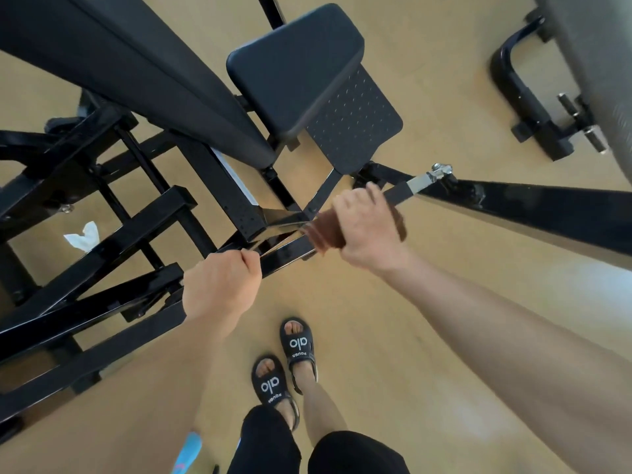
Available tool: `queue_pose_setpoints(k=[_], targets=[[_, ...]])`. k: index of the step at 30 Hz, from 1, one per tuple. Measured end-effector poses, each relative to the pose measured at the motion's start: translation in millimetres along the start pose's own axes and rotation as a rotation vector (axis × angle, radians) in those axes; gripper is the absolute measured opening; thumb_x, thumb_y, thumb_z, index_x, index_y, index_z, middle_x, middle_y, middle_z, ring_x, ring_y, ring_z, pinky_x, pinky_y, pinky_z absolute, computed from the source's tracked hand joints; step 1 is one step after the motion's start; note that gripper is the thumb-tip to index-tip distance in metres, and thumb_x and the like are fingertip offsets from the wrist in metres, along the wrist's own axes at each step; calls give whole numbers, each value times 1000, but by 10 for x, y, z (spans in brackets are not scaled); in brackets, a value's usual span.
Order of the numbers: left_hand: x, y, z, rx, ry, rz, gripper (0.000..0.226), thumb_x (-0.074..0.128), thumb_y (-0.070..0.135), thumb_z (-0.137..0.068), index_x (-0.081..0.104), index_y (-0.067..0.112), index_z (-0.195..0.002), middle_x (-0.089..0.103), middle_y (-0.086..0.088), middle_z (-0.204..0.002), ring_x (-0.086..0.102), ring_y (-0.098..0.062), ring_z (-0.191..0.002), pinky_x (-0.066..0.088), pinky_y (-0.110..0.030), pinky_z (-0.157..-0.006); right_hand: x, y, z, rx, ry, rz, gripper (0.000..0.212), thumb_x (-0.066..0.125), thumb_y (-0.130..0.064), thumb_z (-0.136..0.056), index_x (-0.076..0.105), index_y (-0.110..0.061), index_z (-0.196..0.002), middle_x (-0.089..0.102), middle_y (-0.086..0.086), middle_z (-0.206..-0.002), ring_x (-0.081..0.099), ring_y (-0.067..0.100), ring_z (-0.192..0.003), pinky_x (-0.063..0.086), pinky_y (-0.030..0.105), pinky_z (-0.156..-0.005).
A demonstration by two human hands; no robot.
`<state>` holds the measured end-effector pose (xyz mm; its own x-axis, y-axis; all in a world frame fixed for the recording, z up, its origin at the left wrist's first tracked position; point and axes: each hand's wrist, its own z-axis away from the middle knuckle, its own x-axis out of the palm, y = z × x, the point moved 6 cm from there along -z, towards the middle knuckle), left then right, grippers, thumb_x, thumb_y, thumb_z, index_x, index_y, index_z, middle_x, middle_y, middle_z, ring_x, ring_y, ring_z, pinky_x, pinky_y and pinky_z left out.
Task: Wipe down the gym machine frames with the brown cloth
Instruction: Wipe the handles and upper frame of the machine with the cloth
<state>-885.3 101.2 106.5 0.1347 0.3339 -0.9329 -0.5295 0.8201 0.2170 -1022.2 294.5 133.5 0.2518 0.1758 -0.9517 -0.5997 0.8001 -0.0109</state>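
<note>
Cloth [330, 230] brown, blurred, grasped by right hand [367, 230] at frame centre | left hand [219, 285] clenched round black frame bar [280, 258]

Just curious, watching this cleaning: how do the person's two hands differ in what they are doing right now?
The right hand grips the brown cloth and presses it around a black frame bar; the left hand holds no cloth and grips a bare black bar directly. The right hand and cloth look motion-blurred, while the left hand looks sharp and steady. Both are curled around parts of the same black machine frame.
</note>
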Motion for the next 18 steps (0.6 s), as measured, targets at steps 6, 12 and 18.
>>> queue_pose_setpoints(k=[6, 12, 18], targets=[[14, -45, -17, 42, -54, -20, 38, 49, 38, -98, 47, 22, -64, 47, 7, -50, 44, -10, -42, 31, -21, -47, 90, -1118, 144, -238, 124, -83, 54, 76, -27, -69, 57, -18, -119, 62, 0, -113, 58, 24, -109, 31, 41, -115], [-23, -25, -7, 1, -44, 45, 63, 24, 36, -105, 51, 17, -51, 49, -2, -44, 52, -20, -41, 53, -32, -57, -43, 147, -37, -156, 127, -77, 55, 81, -10, -65, 59, -20, -114, 63, 3, -107, 60, 28, -102, 45, 40, -97], [-20, 3, -13, 7, -36, 24, 60, 25, 33, -103, 49, 15, -51, 49, -3, -45, 51, -22, -43, 49, -31, -58, 3, -142, 34, 48, 74, 20, 59, 80, -31, -65, 52, -17, -115, 58, 5, -115, 54, 31, -115, 25, 48, -119]])
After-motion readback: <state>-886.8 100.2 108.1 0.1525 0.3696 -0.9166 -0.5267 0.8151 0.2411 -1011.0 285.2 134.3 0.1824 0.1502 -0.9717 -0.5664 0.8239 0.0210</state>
